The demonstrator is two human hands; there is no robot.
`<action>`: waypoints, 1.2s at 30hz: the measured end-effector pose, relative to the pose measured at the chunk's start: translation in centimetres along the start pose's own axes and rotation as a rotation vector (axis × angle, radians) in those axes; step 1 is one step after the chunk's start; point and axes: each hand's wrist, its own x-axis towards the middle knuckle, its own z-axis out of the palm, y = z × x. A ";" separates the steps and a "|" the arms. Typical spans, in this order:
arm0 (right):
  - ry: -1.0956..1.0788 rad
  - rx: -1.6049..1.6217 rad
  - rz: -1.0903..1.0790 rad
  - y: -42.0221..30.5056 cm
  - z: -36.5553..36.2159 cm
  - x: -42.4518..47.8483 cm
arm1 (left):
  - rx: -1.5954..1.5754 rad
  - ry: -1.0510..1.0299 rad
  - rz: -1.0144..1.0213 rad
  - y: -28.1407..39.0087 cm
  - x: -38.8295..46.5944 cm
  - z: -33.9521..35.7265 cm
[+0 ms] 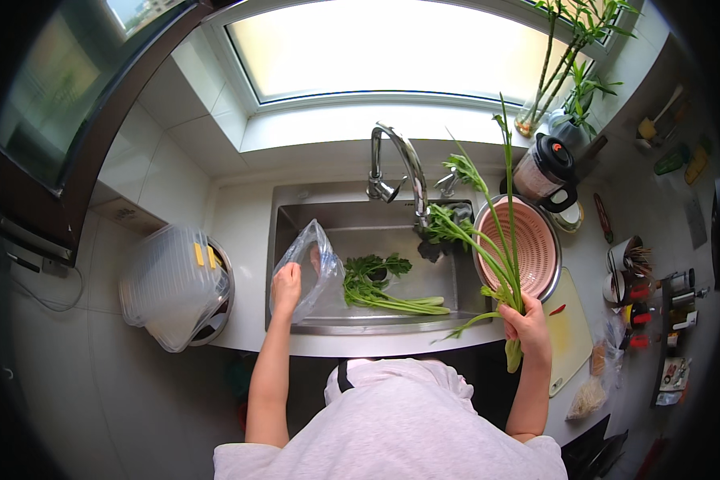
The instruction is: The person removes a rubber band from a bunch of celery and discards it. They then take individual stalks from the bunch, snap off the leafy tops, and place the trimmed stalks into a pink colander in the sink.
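My left hand (286, 288) grips the edge of a clear plastic bag (322, 282), its mouth spread wide over the left part of the steel sink (330, 318). Celery stalks (504, 264) are held near their base in my right hand (527, 327), at the sink's right front corner. Their leafy ends point up and away, passing in front of a pink colander (543, 240). More leafy celery (366, 288) lies on the sink floor, beside the bag and around the drain, its pale stems pointing right.
A chrome faucet (399, 144) arches over the sink. Right of it stand a blender jug (543, 171), a cutting board (567, 336) with a red chili (557, 309), and a bag of noodle-like food (588, 399). Clear plastic lids (168, 282) are stacked at left. Potted plants (570, 114) occupy the windowsill.
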 end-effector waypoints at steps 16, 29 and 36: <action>-0.096 0.184 0.028 2.3 -6.2 -2.6 | 0.481 -0.376 -0.029 -1.3 -1.4 -1.6; -0.573 -0.099 0.065 -0.3 -6.3 1.4 | -0.347 -0.611 0.995 25.8 -4.3 -6.7; -0.418 -0.063 0.101 -1.2 -4.8 2.9 | -0.275 -0.842 0.980 23.3 -3.0 -5.2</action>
